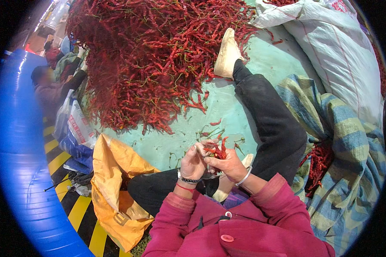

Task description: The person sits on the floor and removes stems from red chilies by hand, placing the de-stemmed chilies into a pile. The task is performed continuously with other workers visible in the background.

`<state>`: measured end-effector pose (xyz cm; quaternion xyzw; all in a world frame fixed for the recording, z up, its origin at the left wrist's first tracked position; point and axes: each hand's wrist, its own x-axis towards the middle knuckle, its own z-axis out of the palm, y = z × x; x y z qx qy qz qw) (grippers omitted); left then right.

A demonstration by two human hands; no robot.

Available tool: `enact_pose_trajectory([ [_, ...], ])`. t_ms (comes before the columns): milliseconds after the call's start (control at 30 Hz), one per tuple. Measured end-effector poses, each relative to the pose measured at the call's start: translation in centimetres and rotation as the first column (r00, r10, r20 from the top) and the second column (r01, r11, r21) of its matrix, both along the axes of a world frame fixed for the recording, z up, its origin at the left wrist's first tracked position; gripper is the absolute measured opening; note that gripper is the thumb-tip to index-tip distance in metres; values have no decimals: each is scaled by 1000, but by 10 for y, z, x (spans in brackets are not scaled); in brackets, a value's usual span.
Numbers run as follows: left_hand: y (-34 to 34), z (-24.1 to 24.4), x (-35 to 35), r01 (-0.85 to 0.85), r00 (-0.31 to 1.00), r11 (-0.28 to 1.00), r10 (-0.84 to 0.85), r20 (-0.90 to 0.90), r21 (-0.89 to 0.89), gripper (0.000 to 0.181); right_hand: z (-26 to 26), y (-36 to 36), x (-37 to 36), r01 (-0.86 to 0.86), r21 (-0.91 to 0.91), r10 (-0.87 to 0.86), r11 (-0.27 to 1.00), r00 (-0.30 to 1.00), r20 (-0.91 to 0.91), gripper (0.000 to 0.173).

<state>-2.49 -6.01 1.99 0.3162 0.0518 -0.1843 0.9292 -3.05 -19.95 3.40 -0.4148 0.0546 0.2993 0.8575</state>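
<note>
My right hand (230, 164) grips a small bunch of red chili peppers (219, 150) between thumb and fingers, their tips pointing up and away from me. Close beside it is my left hand (193, 162), its fingers curled and meeting the bunch; whether they pinch a pepper is hidden. Both hands hover above my lap. Just beyond them, loose green stems (214, 131) and a single chili (215, 122) lie on the pale green floor (167, 147). A large heap of red chilies (154, 64) spreads across the floor ahead.
At left an orange sack (107, 180) stands against my bent leg, near a plastic bag (75, 122) and black-yellow striping (80, 208). A blue curved surface (19, 144) borders it. People (48, 86) sit beyond. To my right are a white woven sack (334, 54) and checked cloth (347, 135) around chilies.
</note>
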Motion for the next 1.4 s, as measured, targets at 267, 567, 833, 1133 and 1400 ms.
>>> enact_pose_trajectory([
  [267,-7,-25,2,22,997,1000,-23,-68,-19,24,-33,-2,8,94,-122,-88,988,995,52,16],
  [567,11,-87,121,-628,750,-487,-586,306,607,36,-41,-17,26,136,-139,-161,981,969,-188,9],
  [833,30,-109,104,-590,671,-509,-741,29,627,17,-50,-19,26,168,-147,-199,975,952,-231,14],
  [1133,61,-30,44,107,992,645,-19,-125,757,11,-55,-12,18,138,-74,-154,988,943,-296,13],
  [1400,32,-22,18,391,912,751,-240,-331,532,12,-63,-7,8,-121,-82,109,989,985,-133,22],
])
